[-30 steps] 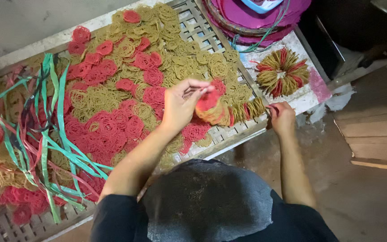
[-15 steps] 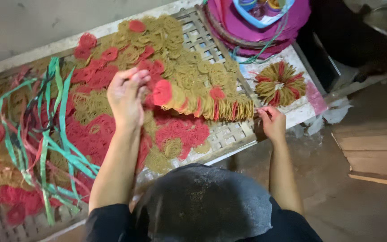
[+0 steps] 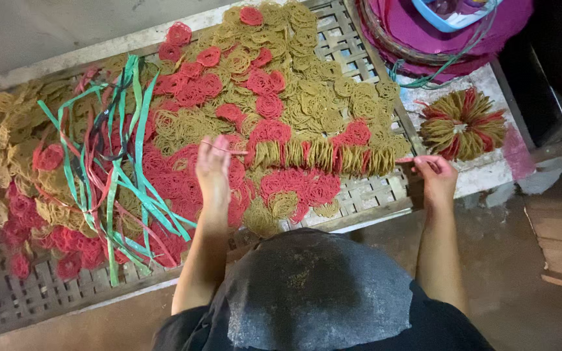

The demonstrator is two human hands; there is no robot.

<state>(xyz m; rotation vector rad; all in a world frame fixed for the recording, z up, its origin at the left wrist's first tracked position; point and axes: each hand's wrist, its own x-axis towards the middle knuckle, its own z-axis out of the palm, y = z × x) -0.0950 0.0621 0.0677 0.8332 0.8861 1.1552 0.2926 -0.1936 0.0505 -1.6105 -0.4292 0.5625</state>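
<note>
**Row of noodle discs stretched between two hands**

Right hand (image 3: 434, 174) closed in a pinch grip on the right end of a thin pink string (image 3: 417, 159), at the right edge of the surface. Left hand (image 3: 213, 170) raised over the red discs, fingers half curled, thumb and forefinger pinching the other end of the string near (image 3: 226, 149). Between the two hands, strung in a row (image 3: 323, 156) on the string: yellow and red noodle discs, standing on edge, pressed one against the other, lying across the middle of the surface.

Under the row and all around it, flat loose discs (image 3: 261, 84), red and yellow mixed, spread over a woven bamboo surface (image 3: 34, 292). To the left of the left hand, a pile of green and pink plastic strips (image 3: 118, 175) lying over the discs. Just right of the right hand, a finished round bundle (image 3: 463, 123) of discs, tied like a wheel, resting on a white board. Above it, a round basket (image 3: 417, 39) with purple cloth and a blue tub inside. At the bottom, the dark head covering (image 3: 313, 292) of the person.
</note>
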